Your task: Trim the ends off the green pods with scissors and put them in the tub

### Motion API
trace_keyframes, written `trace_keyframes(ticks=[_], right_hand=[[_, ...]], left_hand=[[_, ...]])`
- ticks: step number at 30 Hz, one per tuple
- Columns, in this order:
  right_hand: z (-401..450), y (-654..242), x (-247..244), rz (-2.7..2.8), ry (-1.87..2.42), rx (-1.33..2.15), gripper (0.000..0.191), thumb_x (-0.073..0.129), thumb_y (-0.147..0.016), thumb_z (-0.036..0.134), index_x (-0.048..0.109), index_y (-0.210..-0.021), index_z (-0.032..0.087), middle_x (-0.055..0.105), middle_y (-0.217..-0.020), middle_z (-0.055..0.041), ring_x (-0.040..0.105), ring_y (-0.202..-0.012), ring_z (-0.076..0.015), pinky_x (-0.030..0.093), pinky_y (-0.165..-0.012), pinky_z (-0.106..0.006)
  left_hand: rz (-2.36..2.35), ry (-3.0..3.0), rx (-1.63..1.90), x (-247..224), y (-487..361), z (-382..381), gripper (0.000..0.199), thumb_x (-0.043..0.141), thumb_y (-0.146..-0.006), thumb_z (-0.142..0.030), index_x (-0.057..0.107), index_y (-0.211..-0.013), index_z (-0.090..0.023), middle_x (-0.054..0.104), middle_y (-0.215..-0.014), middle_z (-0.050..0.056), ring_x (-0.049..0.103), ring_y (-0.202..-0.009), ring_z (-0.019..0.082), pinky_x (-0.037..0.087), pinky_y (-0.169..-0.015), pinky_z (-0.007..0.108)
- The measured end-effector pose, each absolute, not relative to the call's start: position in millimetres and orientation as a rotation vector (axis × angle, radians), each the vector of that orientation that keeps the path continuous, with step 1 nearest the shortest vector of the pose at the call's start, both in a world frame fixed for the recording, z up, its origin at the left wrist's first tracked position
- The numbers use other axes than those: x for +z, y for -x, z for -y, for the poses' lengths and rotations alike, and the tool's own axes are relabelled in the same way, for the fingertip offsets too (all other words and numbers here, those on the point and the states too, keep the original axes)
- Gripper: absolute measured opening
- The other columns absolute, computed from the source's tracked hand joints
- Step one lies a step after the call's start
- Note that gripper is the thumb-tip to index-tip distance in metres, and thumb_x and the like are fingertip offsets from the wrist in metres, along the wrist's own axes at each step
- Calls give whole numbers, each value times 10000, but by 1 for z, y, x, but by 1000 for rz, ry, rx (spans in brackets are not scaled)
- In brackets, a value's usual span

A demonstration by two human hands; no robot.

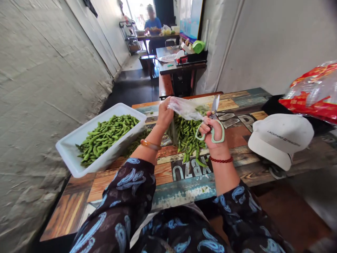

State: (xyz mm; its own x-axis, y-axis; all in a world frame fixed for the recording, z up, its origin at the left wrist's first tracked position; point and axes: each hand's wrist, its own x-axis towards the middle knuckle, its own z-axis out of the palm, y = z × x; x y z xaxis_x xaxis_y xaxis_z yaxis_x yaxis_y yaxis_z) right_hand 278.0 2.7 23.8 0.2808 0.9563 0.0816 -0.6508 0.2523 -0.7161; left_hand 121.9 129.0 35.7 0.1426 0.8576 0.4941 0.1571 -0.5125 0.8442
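Observation:
My left hand (165, 113) grips the edge of a clear plastic bag (185, 108), raised above the table. Green-handled scissors (215, 104) are in my right hand (212, 133), blades pointing up and away; its fingers are at the bag's other side and may also pinch it. Green soybean pods (188, 135) lie in a heap under and partly inside the bag, some spread toward me on the table. To the left, a white plastic tub (81, 133) holds many loose pods (107, 135). Between tub and heap lie green scraps (135, 144), partly hidden by my left forearm.
The patterned wooden table (168, 195) carries a white cap (281, 137) and a red-and-clear plastic package (310, 91) on the right. Walls stand close on both sides. Another table (165, 66) with items is ahead; a person in blue (153, 24) sits beyond.

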Motion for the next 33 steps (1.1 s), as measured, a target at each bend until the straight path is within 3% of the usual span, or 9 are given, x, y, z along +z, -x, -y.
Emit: trace_keyframes(ticks=[8, 13, 18, 24, 28, 33], right_hand=[[-16, -272, 4, 408, 725, 1214, 216, 650, -619, 182, 536, -800, 208, 437, -569, 107, 420, -448, -25, 319, -400, -134], [-21, -281, -4, 405, 804, 1157, 252, 644, -592, 196, 567, -832, 208, 446, -541, 109, 421, -430, -38, 329, -379, -146], [-25, -288, -11, 385, 832, 1107, 252, 624, -580, 186, 553, -820, 214, 429, -512, 123, 409, -405, -33, 327, -369, -137], [-28, -283, -19, 414, 853, 1086, 290, 639, -567, 190, 536, -838, 208, 453, -513, 130, 431, -397, -35, 336, -373, -140], [-33, -270, -24, 428, 840, 1013, 306, 623, -590, 233, 500, -869, 221, 445, -534, 144, 429, -378, -33, 329, -370, -147], [-47, -258, -29, 443, 822, 876, 306, 583, -634, 258, 451, -909, 243, 455, -565, 151, 434, -376, -35, 346, -379, -153]], left_hand=[[-996, -1947, 1227, 4, -123, -78, 344, 414, -960, -389, 599, -746, -193, 651, -771, 63, 596, -783, 198, 497, -833, 349], [-984, -2000, 1245, 1, -107, -76, 331, 397, -953, -355, 675, -909, -180, 706, -1005, 95, 626, -1002, 221, 479, -970, 369], [-1277, -1880, 1226, -24, -79, -67, 332, 426, -910, -270, 726, -1012, -171, 690, -1189, 103, 567, -1218, 233, 373, -1134, 412], [-1283, -1516, 1302, -50, -92, -57, 388, 422, -929, -372, 705, -1144, -217, 730, -1127, 59, 613, -1165, 240, 473, -1039, 426], [-1348, -1420, 1403, -43, -114, -81, 334, 456, -887, -330, 708, -1060, -197, 746, -984, 51, 648, -1025, 244, 510, -949, 405], [-1369, -1472, 1356, -27, -122, -125, 336, 387, -874, -261, 677, -956, -112, 717, -995, 120, 627, -990, 247, 485, -952, 404]])
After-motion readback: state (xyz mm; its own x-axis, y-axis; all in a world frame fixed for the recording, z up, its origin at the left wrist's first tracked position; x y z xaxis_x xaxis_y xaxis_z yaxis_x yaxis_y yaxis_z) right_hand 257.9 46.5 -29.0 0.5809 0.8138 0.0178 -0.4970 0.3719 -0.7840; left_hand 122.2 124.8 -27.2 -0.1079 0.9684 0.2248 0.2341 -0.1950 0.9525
